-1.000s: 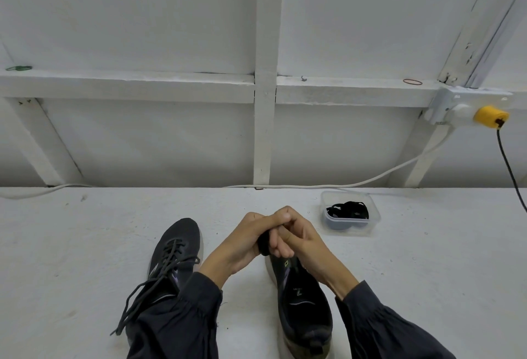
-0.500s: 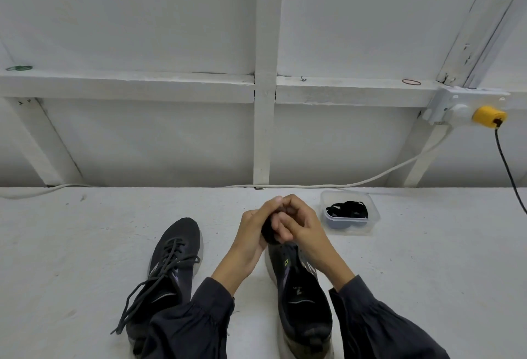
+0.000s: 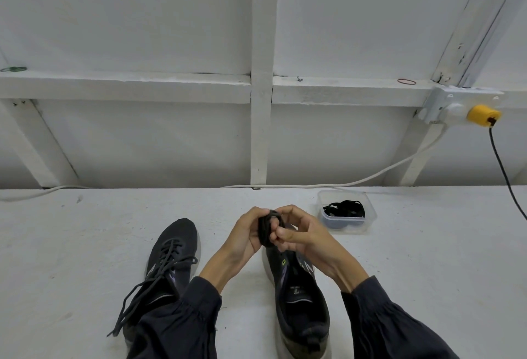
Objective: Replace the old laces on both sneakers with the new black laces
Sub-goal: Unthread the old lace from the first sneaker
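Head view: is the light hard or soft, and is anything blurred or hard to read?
Head view: soft, even light, only faint shadows beside the laced sneaker; no glare; the right hand has slightly smeared fingers; the coiled black lace shows little detail.

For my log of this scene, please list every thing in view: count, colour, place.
laced sneaker: 1, black, surface left
unlaced sneaker: 1, black, surface centre
lace coil: 1, black, above unlaced sneaker
container: 1, clear, surface right
laces: bundle, black, inside container
socket box: 1, white, wall right
plug: 1, yellow, in socket box
cord: 1, black, hanging from plug
cable: 1, white, along wall
red band: 1, ledge right
green band: 1, ledge left
left hand: 1, grips lace coil
right hand: 1, grips lace coil
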Motion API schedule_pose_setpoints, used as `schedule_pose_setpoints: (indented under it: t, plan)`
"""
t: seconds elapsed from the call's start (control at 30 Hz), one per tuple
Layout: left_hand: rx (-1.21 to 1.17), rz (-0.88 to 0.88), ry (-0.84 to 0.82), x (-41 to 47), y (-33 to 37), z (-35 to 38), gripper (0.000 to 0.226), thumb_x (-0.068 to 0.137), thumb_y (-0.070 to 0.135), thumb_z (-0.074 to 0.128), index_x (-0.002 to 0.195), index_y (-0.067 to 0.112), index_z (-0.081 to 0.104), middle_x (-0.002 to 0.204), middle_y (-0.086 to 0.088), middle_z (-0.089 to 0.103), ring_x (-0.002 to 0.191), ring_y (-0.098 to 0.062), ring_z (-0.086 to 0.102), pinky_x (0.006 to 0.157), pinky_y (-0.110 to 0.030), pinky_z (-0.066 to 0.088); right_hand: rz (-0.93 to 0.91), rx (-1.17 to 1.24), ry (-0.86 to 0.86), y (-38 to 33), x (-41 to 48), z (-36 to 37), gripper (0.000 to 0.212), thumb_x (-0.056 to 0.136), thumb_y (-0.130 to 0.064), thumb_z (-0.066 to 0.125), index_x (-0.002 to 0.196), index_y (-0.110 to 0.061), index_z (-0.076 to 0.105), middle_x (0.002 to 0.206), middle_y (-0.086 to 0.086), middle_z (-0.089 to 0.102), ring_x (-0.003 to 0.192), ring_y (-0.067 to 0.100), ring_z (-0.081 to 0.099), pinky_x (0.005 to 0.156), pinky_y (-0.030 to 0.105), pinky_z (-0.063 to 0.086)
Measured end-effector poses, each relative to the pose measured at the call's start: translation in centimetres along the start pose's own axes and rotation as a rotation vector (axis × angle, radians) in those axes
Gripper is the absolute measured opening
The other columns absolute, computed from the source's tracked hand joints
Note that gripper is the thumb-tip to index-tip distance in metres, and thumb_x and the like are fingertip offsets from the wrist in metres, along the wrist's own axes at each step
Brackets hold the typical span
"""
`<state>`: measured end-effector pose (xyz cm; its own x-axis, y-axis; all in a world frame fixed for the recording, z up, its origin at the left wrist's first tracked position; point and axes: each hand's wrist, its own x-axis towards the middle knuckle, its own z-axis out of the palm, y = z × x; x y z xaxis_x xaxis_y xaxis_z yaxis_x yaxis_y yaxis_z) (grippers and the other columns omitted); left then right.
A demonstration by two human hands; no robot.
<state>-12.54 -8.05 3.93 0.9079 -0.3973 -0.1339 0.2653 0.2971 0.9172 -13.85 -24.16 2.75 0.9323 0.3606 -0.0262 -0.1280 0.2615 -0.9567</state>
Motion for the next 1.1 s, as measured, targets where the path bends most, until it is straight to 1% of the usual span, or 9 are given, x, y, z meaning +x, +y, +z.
schedule_pose_setpoints:
  t: [0.13,0.27,0.4,0.53,0.6,0.67,0.73,0.9,1.1]
  plan:
    - [-0.029,-0.004,0.002,0.1,-0.4,-0.1,0.034,0.098,0.016,0.039,0.073,0.004,0.058,0.064,-0.004,0.054,0.056,-0.015,0.052,0.063,-0.027,0.051,0.049,0.028,0.027,0.1,0.2,0.1,0.028,0.084,-0.002,0.071,0.111,-0.004,0.06,0.091,0.008,0.065,0.077,0.02,0.061,0.061,0.023,0.045]
    - [-0.023,-0.015,-0.051,0.1,-0.3,-0.4,0.029,0.095,0.019,0.042,0.073,0.005,0.056,0.066,-0.004,0.054,0.061,-0.015,0.055,0.071,-0.029,0.051,0.058,0.081,0.047,0.4,0.1,-0.1,0.018,0.086,-0.005,0.066,0.103,-0.006,0.066,0.092,0.008,0.067,0.075,0.016,0.06,0.066,0.023,0.048]
    - [0.014,-0.017,-0.11,0.2,-0.5,-0.5,0.036,0.099,0.02,0.044,0.07,0.01,0.064,0.069,-0.005,0.056,0.073,-0.022,0.059,0.08,-0.031,0.052,0.053,0.1,0.089,0.6,0.2,-0.3,0.014,0.085,-0.005,0.065,0.099,-0.003,0.066,0.089,0.011,0.068,0.071,0.016,0.059,0.067,0.023,0.049]
    - [0.111,0.011,-0.086,0.6,-0.9,-1.2,0.031,0.095,0.031,0.053,0.086,0.005,0.067,0.081,-0.007,0.062,0.087,-0.021,0.063,0.091,-0.03,0.052,0.03,-0.001,0.111,0.1,0.1,-0.8,0.013,0.086,-0.011,0.066,0.097,-0.003,0.068,0.091,0.014,0.07,0.082,0.02,0.064,0.078,0.03,0.047]
    - [0.182,0.024,-0.082,0.7,-1.0,-1.4,0.035,0.097,0.032,0.052,0.093,0.002,0.069,0.09,-0.009,0.067,0.096,-0.022,0.066,0.097,-0.031,0.051,0.035,-0.05,0.123,-0.3,0.0,-1.1,0.014,0.09,-0.009,0.064,0.101,-0.001,0.065,0.093,0.014,0.069,0.083,0.018,0.064,0.072,0.025,0.049]
    - [0.208,0.031,-0.049,0.8,-1.2,-1.3,0.039,0.094,0.033,0.055,0.1,-0.003,0.069,0.094,-0.009,0.071,0.098,-0.022,0.068,0.096,-0.031,0.053,0.036,-0.11,0.147,-0.6,0.0,-1.5,0.013,0.092,-0.009,0.063,0.102,0.0,0.064,0.093,0.013,0.067,0.08,0.017,0.061,0.062,0.023,0.045]
    - [0.205,0.038,-0.024,1.0,-1.3,-1.0,0.042,0.09,0.033,0.059,0.105,-0.006,0.067,0.095,-0.011,0.072,0.096,-0.023,0.07,0.093,-0.031,0.054,0.035,-0.145,0.176,-0.8,-0.1,-2.0,0.009,0.092,-0.008,0.063,0.099,-0.002,0.064,0.088,0.009,0.066,0.079,0.017,0.06,0.063,0.025,0.042]
    - [0.225,0.073,-0.007,2.1,-1.7,0.7,0.023,0.094,0.012,0.062,0.114,0.002,0.064,0.095,-0.018,0.072,0.092,-0.027,0.072,0.081,-0.028,0.058,0.023,-0.136,0.264,-1.2,-0.9,-3.7,0.007,0.092,-0.007,0.063,0.096,-0.003,0.067,0.073,0.001,0.064,0.069,0.01,0.059,0.063,0.025,0.044]
    - [0.272,0.059,-0.016,5.1,-3.0,4.0,0.021,0.095,0.012,0.062,0.112,0.001,0.067,0.093,-0.013,0.071,0.093,-0.029,0.071,0.084,-0.033,0.059,-0.016,-0.133,0.436,-1.7,-2.6,-6.5,0.021,0.089,-0.009,0.067,0.107,0.003,0.07,0.087,0.008,0.068,0.078,0.015,0.062,0.063,0.025,0.047]
